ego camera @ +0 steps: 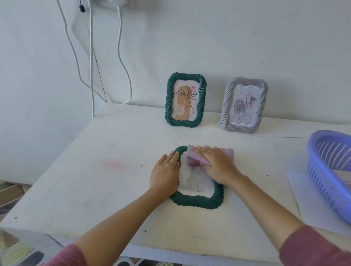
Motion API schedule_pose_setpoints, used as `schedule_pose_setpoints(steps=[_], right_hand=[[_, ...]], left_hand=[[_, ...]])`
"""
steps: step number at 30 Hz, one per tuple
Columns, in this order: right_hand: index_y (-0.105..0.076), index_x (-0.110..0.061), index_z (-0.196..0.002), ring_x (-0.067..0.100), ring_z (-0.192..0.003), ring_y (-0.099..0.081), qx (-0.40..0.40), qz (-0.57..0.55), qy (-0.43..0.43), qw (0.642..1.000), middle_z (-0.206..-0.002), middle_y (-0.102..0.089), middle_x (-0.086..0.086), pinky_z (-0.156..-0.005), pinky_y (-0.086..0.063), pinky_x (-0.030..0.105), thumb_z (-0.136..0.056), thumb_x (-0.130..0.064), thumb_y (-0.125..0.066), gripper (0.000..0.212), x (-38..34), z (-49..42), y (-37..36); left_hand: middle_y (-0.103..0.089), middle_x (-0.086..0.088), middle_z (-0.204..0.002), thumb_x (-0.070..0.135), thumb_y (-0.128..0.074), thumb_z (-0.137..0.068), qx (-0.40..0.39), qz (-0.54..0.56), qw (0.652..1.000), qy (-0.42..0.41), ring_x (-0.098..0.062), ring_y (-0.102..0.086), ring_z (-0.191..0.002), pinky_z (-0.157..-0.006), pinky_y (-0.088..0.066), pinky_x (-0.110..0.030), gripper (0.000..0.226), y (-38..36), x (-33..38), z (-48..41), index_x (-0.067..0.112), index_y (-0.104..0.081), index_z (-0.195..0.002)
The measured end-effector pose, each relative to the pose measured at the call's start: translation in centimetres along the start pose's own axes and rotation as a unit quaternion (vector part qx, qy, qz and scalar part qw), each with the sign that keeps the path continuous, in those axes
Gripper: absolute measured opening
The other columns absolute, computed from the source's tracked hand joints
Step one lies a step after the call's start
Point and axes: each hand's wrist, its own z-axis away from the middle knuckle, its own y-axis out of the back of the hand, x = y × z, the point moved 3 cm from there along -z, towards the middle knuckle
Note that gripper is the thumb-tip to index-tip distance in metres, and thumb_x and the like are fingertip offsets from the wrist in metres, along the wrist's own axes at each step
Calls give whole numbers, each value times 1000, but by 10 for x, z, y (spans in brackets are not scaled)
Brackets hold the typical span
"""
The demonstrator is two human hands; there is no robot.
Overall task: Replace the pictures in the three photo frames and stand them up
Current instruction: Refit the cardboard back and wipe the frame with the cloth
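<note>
While dark green rope-moulded photo frame (196,202) lies flat on white bench (104,190), left hand (164,173) presses flat on its left rail; right hand (216,166), fingers straight, pushes lilac cloth (193,159) across the pane. Probably rigid, light, fragile-fronted: lift by outer rails

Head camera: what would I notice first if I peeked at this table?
Two hands in the middle of the table: the left hand rests on a flat green frame, and the right hand presses a purple cloth on it. Behind, an upright green frame and a grey frame stand by the wall.
</note>
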Motion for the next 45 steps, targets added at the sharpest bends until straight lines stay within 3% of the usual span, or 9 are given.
schedule_pose_setpoints(steps=[8,14,17,21,27,31,34,38,45], right_hand=[[-39,-25,-140,-8,-134,-26,-109,-15,158,981,-145,-39,-16,-116,-15,24,-91,-37,-33,51,-7,79,13],[-38,-33,-137,28,-136,-34,-87,-19,-41,995,-146,-41,-9,-112,-22,51,-98,-32,-34,40,18,43,27],[-41,-16,-136,28,-128,-42,8,-175,-117,978,-135,-49,2,-107,-30,39,-99,-25,-36,38,5,35,45],[-52,-2,-117,24,-96,-54,141,-419,-227,868,-100,-57,8,-80,-40,32,-98,-27,-40,33,-13,35,69],[-69,-17,-100,17,-78,-71,-25,-731,-268,627,-87,-74,4,-77,-53,32,-92,-49,-40,44,-53,31,39],[-68,-12,-104,22,-91,-70,-83,-785,-227,571,-98,-73,10,-80,-53,39,-87,-68,-17,77,-77,26,30],[-57,-8,-122,20,-108,-61,-148,-762,-172,607,-115,-66,9,-91,-48,34,-86,-70,-5,88,-93,22,30],[-31,-6,-142,21,-136,-37,-73,-537,-192,819,-148,-38,9,-117,-22,36,-92,-57,-2,77,-88,20,35],[-52,-9,-111,21,-118,-47,73,-259,-256,928,-117,-55,-2,-93,-39,35,-92,-46,-35,46,-20,44,26]], left_hand=[[-22,4,-156,24,-22,-101,-4,33,999,31,-17,-15,-146,-119,-13,-28,47,-2,-2,-1,20,-21,-149],[-25,6,-155,25,-22,-101,-5,73,996,47,-16,-15,-146,-117,-15,-29,46,-2,-4,-3,22,-24,-147],[-41,3,-146,21,-25,-101,-10,167,983,70,-18,-26,-140,-111,-24,-31,41,9,1,-3,22,-45,-136],[-43,-5,-141,36,-37,-97,43,349,929,115,-24,-32,-135,-109,-28,-38,29,29,19,-2,31,-53,-121],[-29,-4,-145,70,-47,-67,85,303,949,9,-24,-36,-133,-109,-35,-41,84,45,74,23,48,-18,-141],[-33,-2,-126,40,-60,-79,100,262,959,32,-25,-52,-111,-91,-43,-28,66,56,55,27,46,-28,-137],[-32,-2,-127,35,-57,-80,106,215,970,29,-26,-54,-105,-88,-42,-28,61,69,33,27,40,-34,-137],[-30,-7,-132,36,-58,-81,111,58,990,62,-33,-53,-106,-88,-44,-36,63,83,-14,19,36,-34,-139],[-24,-5,-143,65,-36,-82,-37,-160,977,138,-29,-28,-129,-103,-27,-43,66,69,-96,16,44,-18,-142]])
